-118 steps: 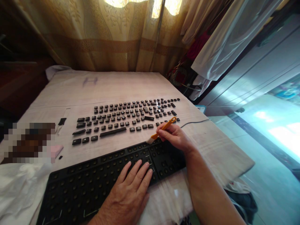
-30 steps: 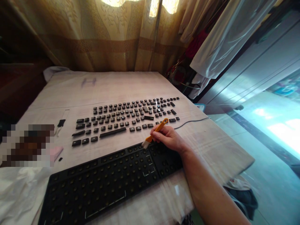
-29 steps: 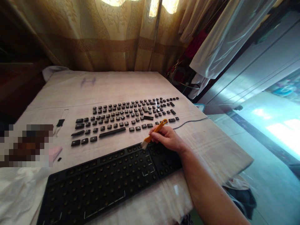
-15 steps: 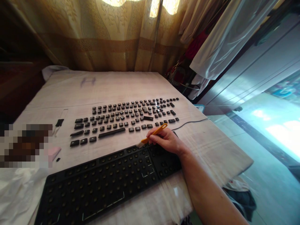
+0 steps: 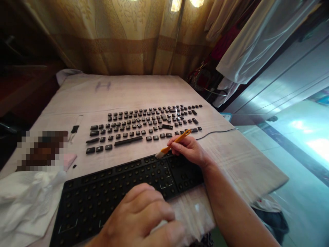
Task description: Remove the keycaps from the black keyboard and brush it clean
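My right hand (image 5: 187, 149) is closed around the yellow handle of a small brush (image 5: 180, 138). Its pale bristles touch the top edge of a black keyboard (image 5: 102, 187) whose keycaps are off, near the upper right. In the lower foreground my left hand (image 5: 140, 218) hovers over the keyboard's near edge, partly covering it. Its fingers are loosely bent and apart, with nothing visible in them. Behind the keyboard lie several rows of loose black keycaps (image 5: 131, 134), among them a long space bar (image 5: 128, 141).
Crumpled white tissue or plastic (image 5: 31, 202) lies left of the keyboard. Near it are a pink piece (image 5: 69, 160), a small black keycap (image 5: 74, 166) and a wire keycap puller (image 5: 74, 129). A cable (image 5: 216, 132) runs off the cloth-covered table (image 5: 138, 89) to the right.
My left hand has come into view over the keyboard's near side. The brush stays at the top edge in my right hand. The whole view has shifted slightly.
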Demonstrator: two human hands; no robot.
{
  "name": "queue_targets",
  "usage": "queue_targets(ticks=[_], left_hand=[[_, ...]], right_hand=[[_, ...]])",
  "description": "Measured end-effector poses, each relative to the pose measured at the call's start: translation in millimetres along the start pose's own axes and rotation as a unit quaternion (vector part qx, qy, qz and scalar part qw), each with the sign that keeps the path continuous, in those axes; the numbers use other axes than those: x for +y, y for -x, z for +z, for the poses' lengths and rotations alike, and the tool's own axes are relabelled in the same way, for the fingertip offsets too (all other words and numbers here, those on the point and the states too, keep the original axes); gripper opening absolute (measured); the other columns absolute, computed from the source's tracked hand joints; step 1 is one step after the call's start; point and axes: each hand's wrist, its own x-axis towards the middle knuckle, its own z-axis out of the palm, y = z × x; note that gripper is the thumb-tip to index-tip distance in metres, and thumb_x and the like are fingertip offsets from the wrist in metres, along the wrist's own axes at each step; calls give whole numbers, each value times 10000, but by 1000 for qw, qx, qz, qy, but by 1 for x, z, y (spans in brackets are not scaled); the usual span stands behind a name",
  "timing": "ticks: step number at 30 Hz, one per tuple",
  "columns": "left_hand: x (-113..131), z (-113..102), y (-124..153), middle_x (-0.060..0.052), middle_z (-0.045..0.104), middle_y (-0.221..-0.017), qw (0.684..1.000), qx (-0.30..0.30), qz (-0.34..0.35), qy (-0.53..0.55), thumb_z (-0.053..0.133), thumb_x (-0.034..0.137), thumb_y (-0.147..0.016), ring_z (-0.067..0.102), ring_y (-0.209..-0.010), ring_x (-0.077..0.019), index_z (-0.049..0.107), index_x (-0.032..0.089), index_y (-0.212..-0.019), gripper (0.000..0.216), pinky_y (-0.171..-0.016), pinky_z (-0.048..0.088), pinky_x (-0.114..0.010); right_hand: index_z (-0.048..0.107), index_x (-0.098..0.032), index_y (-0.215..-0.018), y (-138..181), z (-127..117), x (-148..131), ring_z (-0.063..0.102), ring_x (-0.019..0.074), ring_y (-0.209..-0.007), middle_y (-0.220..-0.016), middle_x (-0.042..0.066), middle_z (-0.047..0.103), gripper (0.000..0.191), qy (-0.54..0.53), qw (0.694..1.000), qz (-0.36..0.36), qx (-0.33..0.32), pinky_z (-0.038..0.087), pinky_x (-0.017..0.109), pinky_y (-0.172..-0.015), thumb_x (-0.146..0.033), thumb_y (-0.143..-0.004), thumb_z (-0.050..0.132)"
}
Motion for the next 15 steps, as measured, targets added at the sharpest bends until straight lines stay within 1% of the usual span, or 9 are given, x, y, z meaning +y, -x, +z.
queue_targets(ticks=[2, 4, 6, 9, 12, 15], left_hand=[[-1, -10, -37, -9, 722, -966, 999, 34, -11, -7, 573, 336, -982, 638, -950, -183, 689, 227, -1070, 182, -965, 521, -369], [0, -9, -56, -3, 702, -896, 998, 47, -25, -47, 547, 326, -995, 630, -907, -178, 678, 213, -999, 173, -940, 503, -360], [2, -2, -58, 1, 695, -884, 995, 52, -16, -85, 551, 303, -993, 629, -926, -183, 671, 211, -991, 152, -974, 474, -367], [4, 8, -50, 4, 692, -882, 991, 61, 7, -120, 570, 259, -979, 626, -938, -181, 670, 207, -981, 113, -1020, 441, -366], [4, 11, -46, 4, 694, -877, 988, 66, 23, -138, 575, 242, -975, 626, -936, -178, 674, 207, -976, 105, -1020, 440, -355], [5, 10, -48, 15, 699, -863, 985, 90, 41, -144, 584, 239, -969, 630, -920, -170, 682, 207, -967, 103, -1027, 431, -345]], right_hand=[[741, -186, -921, 0, 1, 1, 590, 120, -580, -665, -4, 666, 304, 19, 1000, -6, 3, 488, 251, -554, -486, -871, 732], [747, -192, -946, 0, 2, 2, 605, 128, -599, -703, 8, 693, 306, 32, 999, -15, 21, 511, 266, -577, -489, -873, 728], [749, -200, -960, -1, 3, 2, 622, 138, -622, -745, 23, 716, 318, 34, 998, -32, 52, 529, 279, -594, -507, -879, 718], [751, -210, -947, -1, 2, 2, 639, 141, -632, -760, 29, 725, 321, 28, 995, -51, 81, 537, 278, -594, -523, -884, 712], [754, -213, -940, 0, 1, 0, 639, 135, -600, -722, 21, 721, 336, 20, 996, -43, 71, 538, 270, -577, -541, -876, 716], [756, -209, -935, 1, 1, -2, 654, 143, -594, -687, 21, 721, 371, 14, 997, -23, 66, 549, 274, -575, -571, -870, 710]])
